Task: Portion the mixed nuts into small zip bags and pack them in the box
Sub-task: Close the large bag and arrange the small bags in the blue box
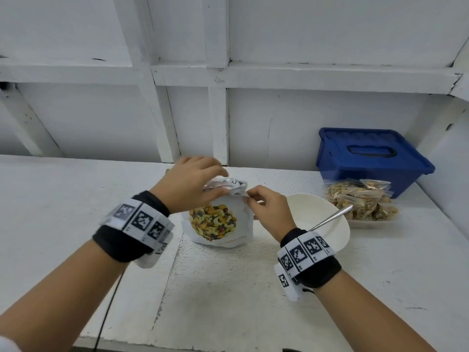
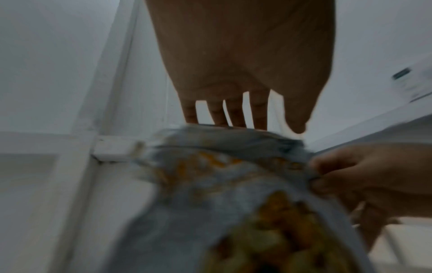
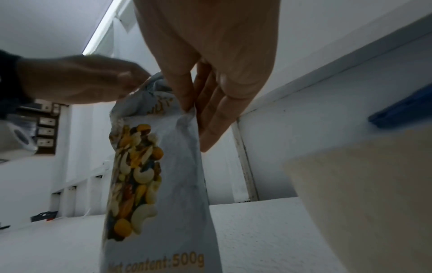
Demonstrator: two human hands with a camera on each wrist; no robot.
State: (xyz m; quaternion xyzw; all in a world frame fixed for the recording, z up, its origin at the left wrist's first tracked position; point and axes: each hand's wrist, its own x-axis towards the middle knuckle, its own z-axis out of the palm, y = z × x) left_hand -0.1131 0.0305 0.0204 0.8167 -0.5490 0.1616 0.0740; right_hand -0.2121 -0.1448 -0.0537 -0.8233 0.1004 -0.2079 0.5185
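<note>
hands (image 1: 223, 196): both pinch nut pouch (image 1: 218, 224) top | right wrist: "500g" legible

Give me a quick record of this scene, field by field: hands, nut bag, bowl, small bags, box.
left hand: on the nut bag's open top
right hand: pinches the top's right corner
nut bag: upright on the table, top open
bowl: right of the bag, spoon in it
small zip bags: filled, piled in front of the box
blue box: lid on, far right
</note>
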